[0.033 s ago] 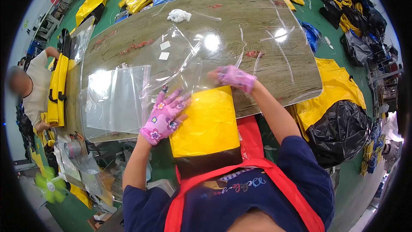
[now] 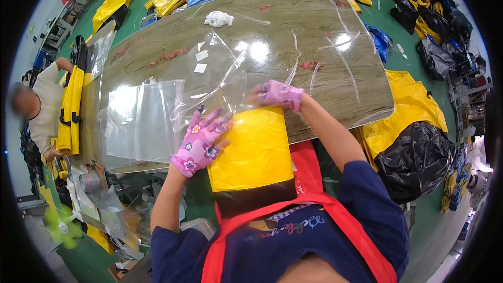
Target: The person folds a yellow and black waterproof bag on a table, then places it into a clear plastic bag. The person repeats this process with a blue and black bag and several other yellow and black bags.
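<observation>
A folded yellow sheet bundle (image 2: 251,152) with a black lower band lies at the table's near edge, against my red apron (image 2: 306,170). My left hand (image 2: 198,145), in a pink flowered glove with bare fingertips, rests at its left side with fingers spread and the thumb on the yellow. Beyond the bundle lies a clear plastic bag (image 2: 222,76); my left fingers reach its near part. My right hand (image 2: 277,94), gloved alike, is over the bundle's far edge, by the bag's right side. Its fingertips are smeared, so I cannot see whether they hold the plastic.
More clear bags (image 2: 141,120) lie flat on the table (image 2: 272,26) at left. A crumpled white wad (image 2: 218,19) is near the far edge. A yellow-black sack (image 2: 414,147) stands right. At left a person (image 2: 46,94) holds a yellow bundle (image 2: 70,110). A green fan (image 2: 63,228) spins lower left.
My right hand has shifted slightly left along the bundle's far edge. The left hand stays about where it was.
</observation>
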Tool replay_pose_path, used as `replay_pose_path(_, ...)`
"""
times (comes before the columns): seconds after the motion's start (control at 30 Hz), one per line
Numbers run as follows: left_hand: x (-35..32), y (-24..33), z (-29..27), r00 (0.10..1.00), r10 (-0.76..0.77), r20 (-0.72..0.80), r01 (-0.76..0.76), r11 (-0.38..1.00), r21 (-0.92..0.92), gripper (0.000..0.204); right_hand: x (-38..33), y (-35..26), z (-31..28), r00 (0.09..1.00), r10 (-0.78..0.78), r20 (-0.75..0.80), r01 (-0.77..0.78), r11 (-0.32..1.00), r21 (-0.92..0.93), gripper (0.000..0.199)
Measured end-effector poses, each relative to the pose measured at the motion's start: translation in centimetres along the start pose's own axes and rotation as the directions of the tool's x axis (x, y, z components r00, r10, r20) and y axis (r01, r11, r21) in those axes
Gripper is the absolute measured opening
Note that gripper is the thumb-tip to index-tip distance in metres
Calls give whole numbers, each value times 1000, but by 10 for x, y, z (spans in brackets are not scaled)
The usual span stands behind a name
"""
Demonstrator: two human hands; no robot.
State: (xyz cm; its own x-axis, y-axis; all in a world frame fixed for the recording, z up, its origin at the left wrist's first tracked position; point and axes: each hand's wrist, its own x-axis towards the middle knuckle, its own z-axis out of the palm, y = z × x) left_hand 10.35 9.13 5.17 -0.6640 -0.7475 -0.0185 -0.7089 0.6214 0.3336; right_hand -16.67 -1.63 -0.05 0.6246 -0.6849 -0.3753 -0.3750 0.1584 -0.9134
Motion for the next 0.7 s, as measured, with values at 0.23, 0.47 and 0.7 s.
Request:
replay_pose_path(0.23,-7,4,13,977,-173,-127,175,984,12,55,-57,2,2,963,-3,-268,61,977,207,28)
replay_pose_path(0.47,0,5,34,944,-235,-232,226,972,-65,62,-73,54,28,886,116,-449,3,967,255,22)
replay_pose_path(0.7,-6,17,45,771,-414,-483,384,908,-165,83,-39,33,70,486,-148,-861,297,955,3,23)
